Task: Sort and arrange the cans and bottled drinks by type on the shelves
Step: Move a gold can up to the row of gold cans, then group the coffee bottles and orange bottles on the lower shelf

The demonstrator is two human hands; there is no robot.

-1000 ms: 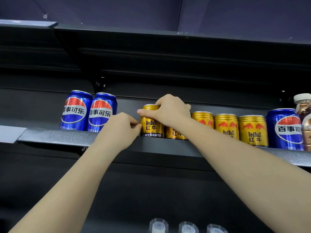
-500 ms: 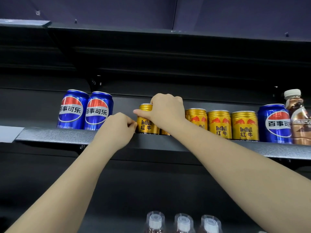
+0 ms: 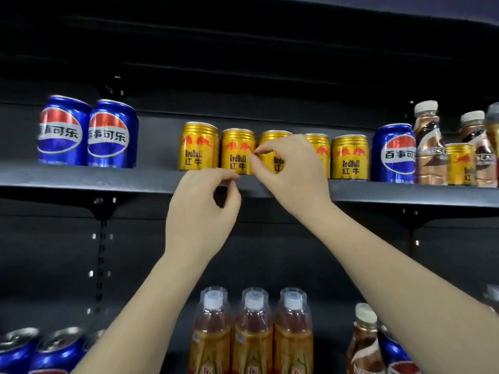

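Note:
On the upper shelf (image 3: 81, 178) two blue Pepsi cans (image 3: 86, 133) stand at the left. A row of gold Red Bull cans (image 3: 198, 147) fills the middle, followed by a lone Pepsi can (image 3: 394, 153). My right hand (image 3: 294, 174) hovers in front of the third and fourth Red Bull cans, its fingertips pinched together and gripping no can. My left hand (image 3: 202, 211) is just below the shelf's front edge. Its thumb and forefinger touch and it holds nothing.
Brown coffee bottles (image 3: 429, 147) and one more Red Bull can (image 3: 460, 163) crowd the shelf's right end. A gap lies between the Pepsi pair and the Red Bull row. Below stand three tea bottles (image 3: 252, 333), Pepsi cans (image 3: 54, 349) and a coffee bottle (image 3: 364, 344).
My right hand has let go of the leftmost Red Bull cans and drawn back to the right. My left hand dropped below the shelf edge. The view tilted down, showing the lower shelf.

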